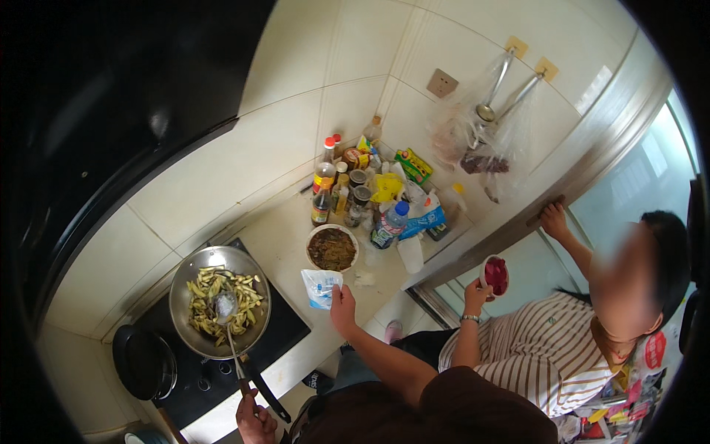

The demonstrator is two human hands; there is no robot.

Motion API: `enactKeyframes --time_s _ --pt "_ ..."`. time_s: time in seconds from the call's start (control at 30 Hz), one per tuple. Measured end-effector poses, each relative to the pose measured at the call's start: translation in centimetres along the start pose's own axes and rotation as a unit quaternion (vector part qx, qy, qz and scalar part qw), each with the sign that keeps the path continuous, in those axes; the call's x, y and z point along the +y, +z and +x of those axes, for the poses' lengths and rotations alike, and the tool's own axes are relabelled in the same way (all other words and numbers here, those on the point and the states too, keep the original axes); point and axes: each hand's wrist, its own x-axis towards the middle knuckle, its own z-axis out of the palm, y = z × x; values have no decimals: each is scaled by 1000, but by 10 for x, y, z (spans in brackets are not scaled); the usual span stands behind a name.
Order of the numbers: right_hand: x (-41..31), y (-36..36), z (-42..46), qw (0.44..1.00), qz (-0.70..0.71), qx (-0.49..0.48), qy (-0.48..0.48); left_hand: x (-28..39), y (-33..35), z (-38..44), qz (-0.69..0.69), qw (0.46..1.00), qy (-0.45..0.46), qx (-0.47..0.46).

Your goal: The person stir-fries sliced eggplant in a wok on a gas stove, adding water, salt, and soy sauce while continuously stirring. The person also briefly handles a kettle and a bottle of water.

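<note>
My left hand (256, 419) grips the dark handle of a metal ladle (236, 355). The ladle's bowl, with white granules (226, 304) in it, rests over cut eggplant strips (244, 286) in a steel wok (180, 319). That wok sits on a black glass cooktop (285, 319), its own black handle (269, 397) pointing towards me, close to my left hand. Between the thumb and fingers of my right hand (344, 311) is a white and blue plastic packet (321, 288), held above the counter. Just behind the packet stands a white bowl of brown food (333, 248).
Sauce bottles (320, 205), jars (360, 197) and seasoning packets crowd the counter corner. A black pan (138, 363) stands left of the wok. Ladles (502, 77) and plastic bags hang on the wall. At right, another person (532, 355) holds a bowl of dark red pieces (495, 276) and touches the sliding door.
</note>
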Motion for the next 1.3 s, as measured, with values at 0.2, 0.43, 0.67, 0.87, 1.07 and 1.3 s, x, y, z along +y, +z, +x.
enactKeyframes --time_s 0.2,0.43,0.67,0.87,1.07,1.3 --pt "51 -21 23 965 135 85 208 8 14 -7 -51 998 -5 25" --pt "91 -45 34 923 256 135 252 9 25 0 -35 998 -31 50" --pt "124 -58 43 960 62 172 211 -6 16 10 -31 998 -16 58" --pt "105 -32 8 954 -53 263 131 -3 14 10 1 999 -31 38" --pt "-156 11 -122 786 37 -475 393 -3 19 5 48 997 -10 -57" --pt "-188 35 -127 648 56 -558 515 10 30 -26 163 978 103 -77"
